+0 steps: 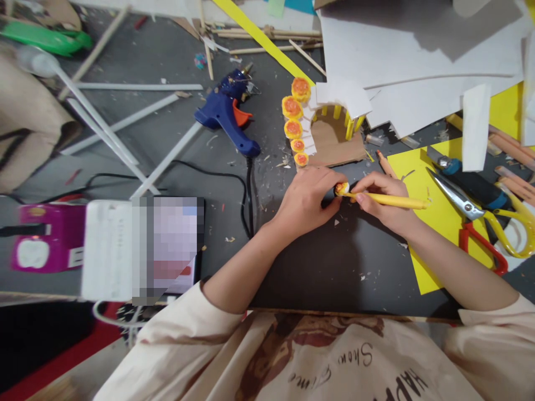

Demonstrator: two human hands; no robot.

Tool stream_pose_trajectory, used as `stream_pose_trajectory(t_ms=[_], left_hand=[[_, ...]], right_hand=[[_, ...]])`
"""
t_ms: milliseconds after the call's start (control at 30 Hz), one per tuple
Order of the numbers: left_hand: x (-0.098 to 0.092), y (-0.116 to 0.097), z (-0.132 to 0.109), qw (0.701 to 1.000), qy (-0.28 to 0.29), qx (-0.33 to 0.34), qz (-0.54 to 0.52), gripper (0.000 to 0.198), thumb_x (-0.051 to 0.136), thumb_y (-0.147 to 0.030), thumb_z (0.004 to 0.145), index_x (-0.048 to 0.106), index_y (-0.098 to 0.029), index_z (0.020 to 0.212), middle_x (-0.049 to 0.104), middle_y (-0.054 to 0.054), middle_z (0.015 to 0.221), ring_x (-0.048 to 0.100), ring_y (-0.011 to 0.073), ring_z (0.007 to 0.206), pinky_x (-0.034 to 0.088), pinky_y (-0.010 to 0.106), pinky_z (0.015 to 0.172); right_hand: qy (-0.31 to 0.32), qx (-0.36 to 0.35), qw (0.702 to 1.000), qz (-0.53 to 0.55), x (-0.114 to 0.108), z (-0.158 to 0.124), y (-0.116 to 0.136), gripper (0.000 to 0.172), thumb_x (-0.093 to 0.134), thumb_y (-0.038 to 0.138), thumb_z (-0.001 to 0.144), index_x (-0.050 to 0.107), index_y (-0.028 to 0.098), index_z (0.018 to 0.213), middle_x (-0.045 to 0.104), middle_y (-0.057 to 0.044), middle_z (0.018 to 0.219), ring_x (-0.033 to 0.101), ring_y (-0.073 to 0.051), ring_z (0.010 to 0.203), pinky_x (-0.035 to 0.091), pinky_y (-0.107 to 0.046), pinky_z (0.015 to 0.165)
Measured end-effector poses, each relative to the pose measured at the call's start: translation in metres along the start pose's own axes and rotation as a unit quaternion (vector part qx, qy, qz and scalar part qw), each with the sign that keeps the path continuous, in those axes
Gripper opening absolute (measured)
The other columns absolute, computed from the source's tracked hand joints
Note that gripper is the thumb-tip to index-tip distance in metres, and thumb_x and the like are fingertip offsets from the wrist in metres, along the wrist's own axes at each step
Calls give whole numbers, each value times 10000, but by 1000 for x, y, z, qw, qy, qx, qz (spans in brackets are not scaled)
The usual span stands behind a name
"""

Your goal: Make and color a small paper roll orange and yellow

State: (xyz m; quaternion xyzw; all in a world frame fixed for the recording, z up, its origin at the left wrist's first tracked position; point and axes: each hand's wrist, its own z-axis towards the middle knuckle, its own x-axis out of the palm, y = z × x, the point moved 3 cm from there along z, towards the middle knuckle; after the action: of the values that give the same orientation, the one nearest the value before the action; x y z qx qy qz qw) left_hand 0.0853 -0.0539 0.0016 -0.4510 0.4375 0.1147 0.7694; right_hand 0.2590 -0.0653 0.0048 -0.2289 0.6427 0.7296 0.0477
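Note:
Between the thumb and fingers of my left hand (309,195) is a small round piece (342,188), orange with a part of its edge still white. My right hand (382,197) grips a slim yellow marker (399,201), its tip touching or very close to that piece. Just beyond my hands lies a cardboard model (338,142) with a white arch and thin yellow bars. Down its left side runs a row of several round discs (293,129), orange in the middle with yellow rims, growing bigger toward the far end.
A blue glue gun (229,108) with an orange trigger lies left of the model, near white glue sticks (137,87). Scissors (470,209) and a cutter (468,178) rest by yellow paper (422,223) on the right. A phone (178,239) and a white box (106,250) sit at left.

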Motion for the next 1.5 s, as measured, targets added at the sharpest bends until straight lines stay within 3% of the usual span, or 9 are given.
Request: stream_pose_trajectory(t_ms=[133, 233, 367, 600, 833, 1067, 1333, 1500], left_hand=[[0, 0, 1, 1000, 9, -14, 5, 201, 522, -187, 843, 606, -181, 1026, 705, 60, 1012, 627, 221, 952, 425, 341, 829], [0, 0, 1, 1000, 17, -24, 6, 210, 513, -184, 840, 608, -186, 1027, 705, 63, 1020, 625, 221, 958, 425, 343, 833], [0, 0, 1, 1000, 18, -19, 0, 215, 507, -175, 830, 611, -183, 1018, 703, 66, 1012, 623, 223, 950, 424, 346, 831], [0, 0, 1, 1000, 20, -21, -2, 204, 517, -172, 828, 601, -194, 1013, 700, 63, 1015, 619, 225, 965, 418, 349, 838], [0, 0, 1, 1000, 21, -12, -6, 217, 522, -158, 820, 603, -177, 1020, 696, 72, 1016, 617, 230, 956, 414, 348, 826], [0, 1, 1, 1000, 19, -13, 1, 213, 516, -168, 829, 604, -184, 1023, 698, 66, 1020, 616, 225, 955, 416, 346, 827], [0, 0, 2, 1000, 22, -16, 0, 213, 509, -170, 825, 607, -192, 1013, 700, 61, 1016, 617, 224, 961, 424, 347, 828], [0, 1, 1, 1000, 25, -17, 0, 222, 508, -159, 820, 606, -193, 1017, 697, 66, 1014, 614, 225, 961, 423, 352, 830]], right_hand=[[-9, -12, 1000, -13, -1, 2, 1, 279, 611, 491, 867, 631, 237, 751, 589, 76, 541, 520, -92, 471, 517, -392, 821], [-29, -3, 1000, -6, -2, 3, 0, 313, 592, 507, 867, 599, 234, 714, 528, 85, 498, 497, -95, 456, 519, -390, 787], [-21, -4, 1000, 5, -1, 2, 0, 289, 604, 493, 864, 612, 233, 740, 579, 72, 533, 519, -97, 465, 524, -366, 726], [-21, -4, 1000, -12, -2, 2, 2, 296, 599, 506, 866, 612, 242, 732, 573, 83, 527, 521, -98, 470, 506, -443, 907], [-8, -22, 1000, -17, -1, 3, 3, 256, 610, 476, 870, 624, 243, 764, 616, 83, 558, 543, -95, 473, 471, -474, 963], [-26, 12, 1000, 14, -1, 3, 0, 308, 589, 510, 868, 606, 234, 733, 570, 72, 529, 526, -105, 476, 534, -383, 757], [-3, -5, 1000, -5, 0, 2, 2, 227, 630, 454, 860, 640, 244, 774, 614, 74, 563, 545, -96, 485, 527, -414, 862], [-29, 22, 999, 15, -2, 3, 0, 281, 604, 486, 861, 601, 235, 734, 579, 67, 542, 533, -109, 484, 544, -401, 794]])
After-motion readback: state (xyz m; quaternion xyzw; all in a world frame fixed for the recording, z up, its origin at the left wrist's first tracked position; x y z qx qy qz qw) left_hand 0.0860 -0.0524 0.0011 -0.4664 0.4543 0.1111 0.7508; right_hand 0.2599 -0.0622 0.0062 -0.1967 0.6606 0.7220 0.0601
